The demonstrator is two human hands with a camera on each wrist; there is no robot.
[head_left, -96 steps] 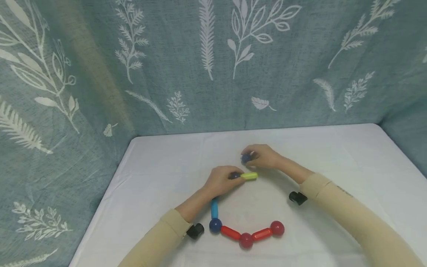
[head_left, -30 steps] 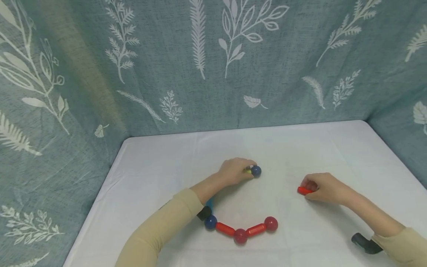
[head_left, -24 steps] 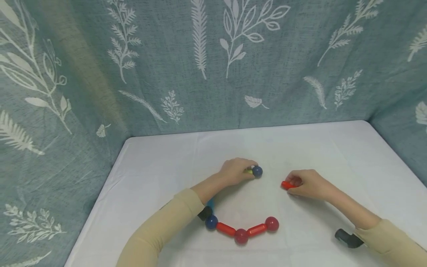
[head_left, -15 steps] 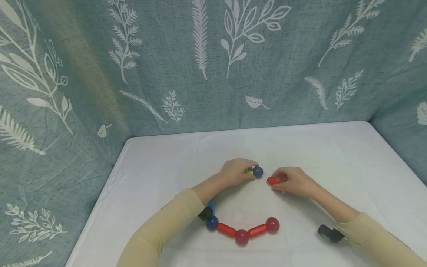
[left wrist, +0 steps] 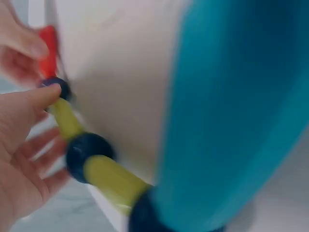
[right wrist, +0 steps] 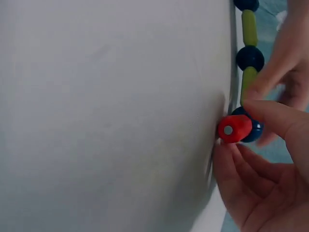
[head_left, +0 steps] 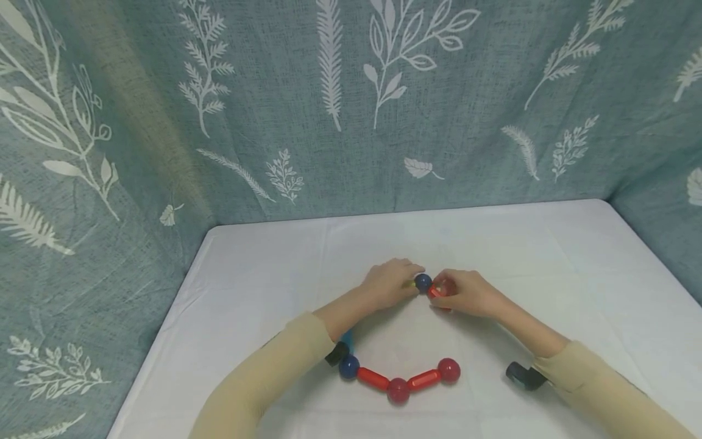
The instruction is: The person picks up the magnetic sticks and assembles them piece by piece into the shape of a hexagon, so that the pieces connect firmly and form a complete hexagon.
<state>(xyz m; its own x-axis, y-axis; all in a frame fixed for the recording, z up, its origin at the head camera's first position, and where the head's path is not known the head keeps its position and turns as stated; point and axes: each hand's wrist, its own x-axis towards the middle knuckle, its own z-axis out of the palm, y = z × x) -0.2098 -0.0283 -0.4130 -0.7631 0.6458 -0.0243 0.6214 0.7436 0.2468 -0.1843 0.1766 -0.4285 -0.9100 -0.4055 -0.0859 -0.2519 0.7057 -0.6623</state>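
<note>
In the head view, my left hand (head_left: 390,283) pinches a dark blue ball (head_left: 423,282) at the end of a chain of magnetic rods and balls. Yellow-green rods (left wrist: 116,181) and another dark blue ball (left wrist: 89,154) lie behind it along the chain, by my left palm. My right hand (head_left: 468,292) grips a red magnetic rod (right wrist: 241,126) between thumb and fingers. One end of that rod meets the pinched ball; its other end, with a round metal tip, faces the right wrist camera. A light blue rod (left wrist: 231,106) looms large in the left wrist view.
Nearer on the white table (head_left: 274,262), a curved run goes from a dark blue ball (head_left: 349,367) through a red rod (head_left: 373,378), a red ball (head_left: 398,391) and a second red rod (head_left: 424,380) to an end red ball (head_left: 449,370). A patterned curtain (head_left: 307,183) hangs behind.
The right hand let go of a blue ball, now at the chain's end, then came in from the right with the red rod up to that ball. The left hand shifted its hold to the ball.
</note>
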